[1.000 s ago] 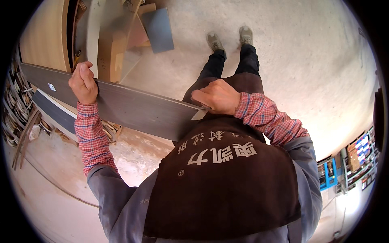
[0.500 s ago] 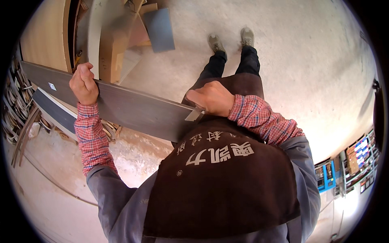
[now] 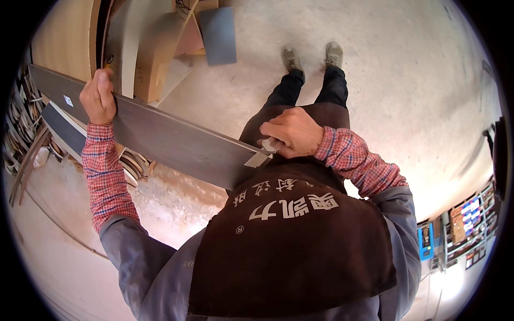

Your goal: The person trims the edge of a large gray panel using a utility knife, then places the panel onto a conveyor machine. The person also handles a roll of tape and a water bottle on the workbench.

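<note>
A long, narrow dark grey board [image 3: 176, 136] slants from far left down to my apron. My left hand [image 3: 99, 97] is closed over its upper edge, towards the far end. A small yellow-and-black tool [image 3: 108, 61] shows just beyond those fingers; whether they hold it I cannot tell. At the near end, my right hand [image 3: 294, 132] is closed with a crumpled pale strip [image 3: 272, 144] between thumb and fingers. A flat pale patch, like tape [image 3: 258, 159], lies on the board's face beside that hand. A small white label [image 3: 68, 100] is on the far part of the board.
Light wooden panels [image 3: 61, 40] stand behind the board's far end. A blue-grey panel [image 3: 218, 37] leans among offcuts on the concrete floor [image 3: 396, 69]. Bundled thin strips [image 3: 21, 134] lie at the left. A blue rack [image 3: 425, 241] stands at the right.
My left hand has slid a little towards the board's far end. My right hand has moved slightly right, and the pale strip in its fingers now shows more.
</note>
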A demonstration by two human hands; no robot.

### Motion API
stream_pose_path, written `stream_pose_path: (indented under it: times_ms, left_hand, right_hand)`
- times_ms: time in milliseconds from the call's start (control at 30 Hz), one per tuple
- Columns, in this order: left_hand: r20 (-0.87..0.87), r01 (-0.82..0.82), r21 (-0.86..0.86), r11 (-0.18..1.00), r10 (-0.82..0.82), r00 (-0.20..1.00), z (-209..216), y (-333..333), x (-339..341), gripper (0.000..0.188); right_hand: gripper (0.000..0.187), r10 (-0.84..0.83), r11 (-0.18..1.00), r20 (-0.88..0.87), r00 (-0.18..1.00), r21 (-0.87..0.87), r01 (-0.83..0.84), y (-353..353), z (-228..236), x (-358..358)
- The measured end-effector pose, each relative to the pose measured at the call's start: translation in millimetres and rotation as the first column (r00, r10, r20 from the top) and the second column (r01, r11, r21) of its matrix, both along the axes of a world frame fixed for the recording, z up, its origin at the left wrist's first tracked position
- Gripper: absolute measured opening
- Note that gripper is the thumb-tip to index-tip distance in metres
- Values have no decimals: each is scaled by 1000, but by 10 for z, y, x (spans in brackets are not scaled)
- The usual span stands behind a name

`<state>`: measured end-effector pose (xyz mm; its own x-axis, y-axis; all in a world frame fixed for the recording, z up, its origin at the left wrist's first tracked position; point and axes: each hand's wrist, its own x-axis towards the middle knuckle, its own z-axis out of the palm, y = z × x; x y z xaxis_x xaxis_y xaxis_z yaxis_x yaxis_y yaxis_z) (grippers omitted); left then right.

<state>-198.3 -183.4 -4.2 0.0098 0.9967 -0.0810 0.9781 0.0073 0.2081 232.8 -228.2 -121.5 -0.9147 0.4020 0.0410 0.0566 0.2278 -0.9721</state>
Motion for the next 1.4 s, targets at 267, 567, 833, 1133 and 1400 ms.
stream_pose_path:
  times_ms: [267, 567, 833, 1133, 1400]
  left_hand:
    - [112, -182, 89, 979, 171, 979, -96, -87, 56, 40]
    - [110, -197, 108, 974, 186, 976, -147, -141, 60, 39]
    - [-203, 45, 38, 998, -36, 979, -226, -663, -945, 22]
    - [-19, 99, 102, 990, -98, 995, -289, -414, -572, 16]
    - [-101, 35, 76, 996, -27, 995, -393, -358, -623, 28]
  right_hand:
    - [16, -46, 996, 45, 998, -74, 50, -76, 37, -18]
    - [18, -27, 997, 125, 992, -65, 36, -99, 64, -18]
    - [16, 13, 1000, 312, 950, -22, -6, -40, -44, 106]
    - [25, -74, 996, 38, 997, 61, 72, -584, 13, -224]
    - [20, -239, 969, -33, 970, 62, 241, -658, 9, -212]
